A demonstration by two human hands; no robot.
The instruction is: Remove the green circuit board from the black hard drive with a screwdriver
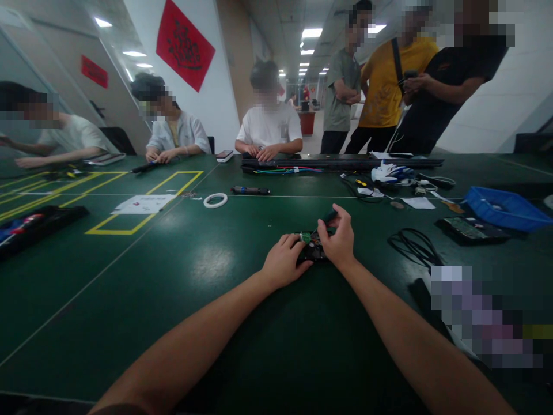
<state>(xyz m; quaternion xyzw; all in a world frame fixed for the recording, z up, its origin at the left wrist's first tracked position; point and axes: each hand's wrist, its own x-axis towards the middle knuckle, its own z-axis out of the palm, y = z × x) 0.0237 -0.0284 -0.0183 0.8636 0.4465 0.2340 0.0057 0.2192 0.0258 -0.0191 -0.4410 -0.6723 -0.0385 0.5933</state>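
A small black electronic part [314, 251] with a green connector [306, 237] lies on the green table [216, 300] in front of me. My left hand [283, 262] is curled against its left side, fingers closed on it. My right hand [339, 236] grips a dark tool [330, 217] and presses it down onto the part from the right. Most of the part is hidden between the two hands.
A coil of black cable [412, 245] lies to the right, with a blue bin [503, 207] and a circuit board [470, 229] beyond. A white tape ring [215, 200], a screwdriver [249, 190] and a paper sheet [144, 203] sit further back. Other people sit and stand along the far edge.
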